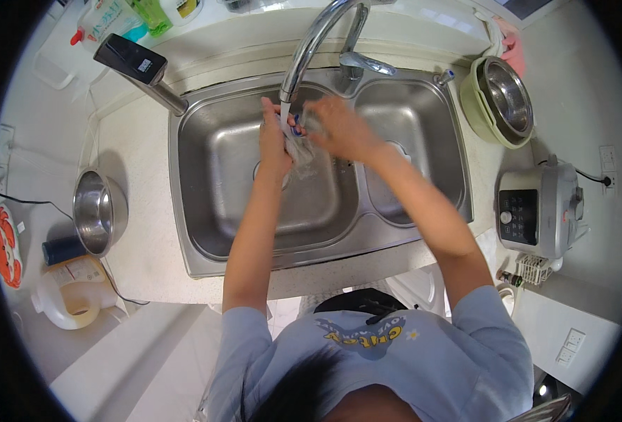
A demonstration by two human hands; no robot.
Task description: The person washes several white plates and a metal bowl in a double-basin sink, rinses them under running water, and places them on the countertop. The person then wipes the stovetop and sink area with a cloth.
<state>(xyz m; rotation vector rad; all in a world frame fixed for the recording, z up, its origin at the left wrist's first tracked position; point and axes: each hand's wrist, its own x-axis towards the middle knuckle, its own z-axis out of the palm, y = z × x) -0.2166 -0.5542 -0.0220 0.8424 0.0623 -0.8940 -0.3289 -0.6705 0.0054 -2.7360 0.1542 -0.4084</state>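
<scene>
Water runs from the chrome faucet onto my left hand, which is over the large left bowl of the stainless steel sink. My left fingers curl round a small clear object with a blue part; its exact kind cannot be told. My right hand is blurred and bent close against the same object, on its right side. Whether the right fingers grip something of their own is unclear. Below the hands, splashing water partly covers the drain.
A smaller sink bowl adjoins on the right. Left stand a steel pot and a plastic jug; a black-topped steel device rises behind. Nested basins and an electric cooker stand right. The faucet lever projects rightward.
</scene>
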